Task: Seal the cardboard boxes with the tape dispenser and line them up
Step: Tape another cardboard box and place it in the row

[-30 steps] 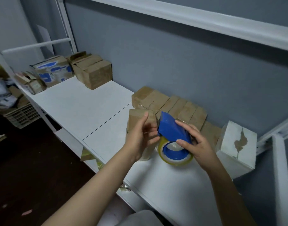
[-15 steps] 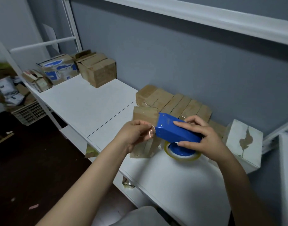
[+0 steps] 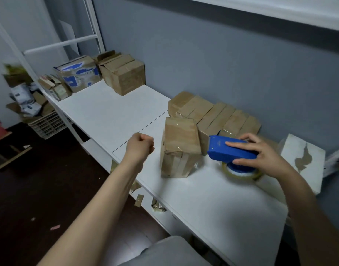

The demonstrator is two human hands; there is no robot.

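Observation:
A small brown cardboard box (image 3: 179, 148) stands upright on the white shelf (image 3: 111, 114), with clear tape over its top and front. My right hand (image 3: 260, 154) grips the blue tape dispenser (image 3: 231, 150), whose front end touches the box's right side; its tape roll (image 3: 239, 171) sits low over the shelf. My left hand (image 3: 140, 145) hovers to the left of the box, fingers curled into a fist, holding nothing that I can see. Behind the box, a row of several taped boxes (image 3: 214, 116) lies against the grey wall.
A white box with torn patches (image 3: 301, 160) stands at the right end. Larger boxes (image 3: 124, 75) and a blue-printed one (image 3: 80, 75) sit at the far left of the shelf. Tape scraps (image 3: 138, 199) hang from the shelf's front edge. A crate (image 3: 47, 125) is on the floor.
My left hand has left the box and pulled away to the left, curled into a fist. The dispenser has tipped flat, its front against the box's right side.

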